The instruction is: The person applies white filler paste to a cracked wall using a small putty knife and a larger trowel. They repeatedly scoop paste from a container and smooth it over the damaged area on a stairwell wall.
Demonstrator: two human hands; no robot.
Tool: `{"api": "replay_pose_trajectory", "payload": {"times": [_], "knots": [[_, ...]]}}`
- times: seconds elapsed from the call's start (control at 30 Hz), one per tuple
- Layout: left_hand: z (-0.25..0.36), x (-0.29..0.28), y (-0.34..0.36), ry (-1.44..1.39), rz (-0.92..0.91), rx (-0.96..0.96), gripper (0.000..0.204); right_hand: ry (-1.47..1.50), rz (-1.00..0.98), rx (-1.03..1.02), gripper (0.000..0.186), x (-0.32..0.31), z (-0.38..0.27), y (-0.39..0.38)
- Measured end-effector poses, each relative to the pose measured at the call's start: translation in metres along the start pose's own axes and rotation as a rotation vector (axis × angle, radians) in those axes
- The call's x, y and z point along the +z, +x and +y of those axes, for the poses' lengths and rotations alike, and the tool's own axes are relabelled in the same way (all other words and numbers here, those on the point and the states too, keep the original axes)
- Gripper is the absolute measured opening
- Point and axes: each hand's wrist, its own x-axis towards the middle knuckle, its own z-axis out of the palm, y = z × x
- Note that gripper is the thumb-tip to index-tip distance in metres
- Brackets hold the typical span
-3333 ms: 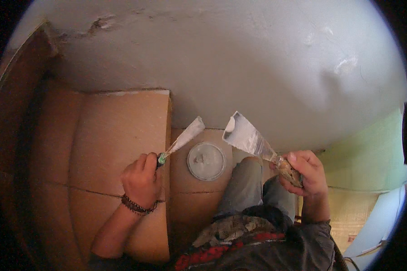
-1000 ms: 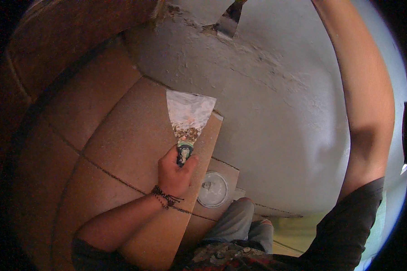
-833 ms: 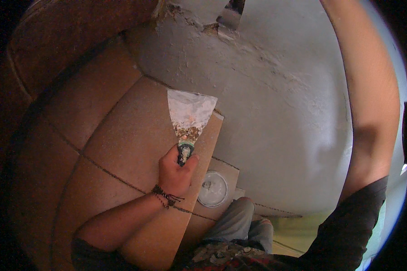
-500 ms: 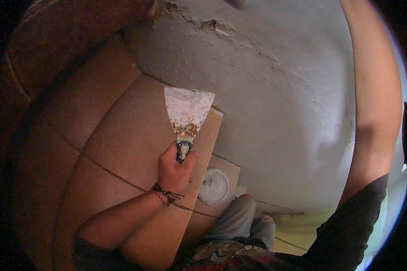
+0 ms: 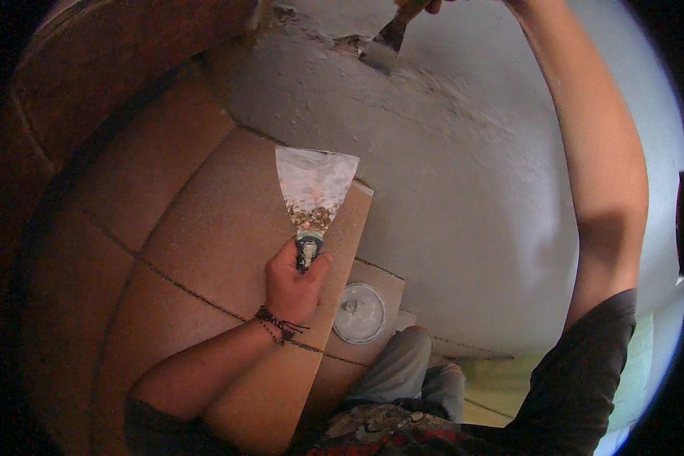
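My left hand [image 5: 295, 283] is closed round the dark handle of a wide putty knife [image 5: 318, 182]. Its broad blade points away from me and is coated with whitish paste and brown specks. At the upper edge, only part of my right hand [image 5: 433, 7] shows, gripping a narrower putty knife [image 5: 387, 45]. That blade lies at the grey wall [image 5: 463, 220], beside a rough, broken hollow [image 5: 348, 44] in the plaster. The blade appears to touch the wall.
Brown tiled steps [image 5: 197, 220] with dark joints fill the left side, and a tile edge runs below my left hand. A round white tub [image 5: 359, 313] of pale material stands on a lower step near my knees. Ridges and cracks cross the upper wall.
My right hand has come into view at the top, bringing the narrower putty knife down to the wall by the hollow. My right forearm has swung left; my left hand stays nearly still.
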Motion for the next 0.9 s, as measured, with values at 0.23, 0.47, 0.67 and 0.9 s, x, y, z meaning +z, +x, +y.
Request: {"api": "replay_pose_trajectory", "payload": {"times": [0.23,0.47,0.67,0.9], "knots": [[-0.001,0.000,-0.001,-0.019,-0.009,-0.009,0.014,0.093,-0.047,0.201,0.019,-0.034,0.003,0.023],[-0.011,-0.001,0.004,0.028,-0.008,0.103,0.012,0.151,-0.039,0.202,0.020,-0.059,0.019,0.032],[0.004,0.004,-0.003,-0.026,-0.020,0.017,0.013,0.300,0.313,0.044,0.021,-0.052,0.023,-0.029],[0.004,0.006,-0.005,-0.004,0.036,0.026,0.015,0.368,0.900,-0.137,0.035,0.086,0.071,-0.103]]}}
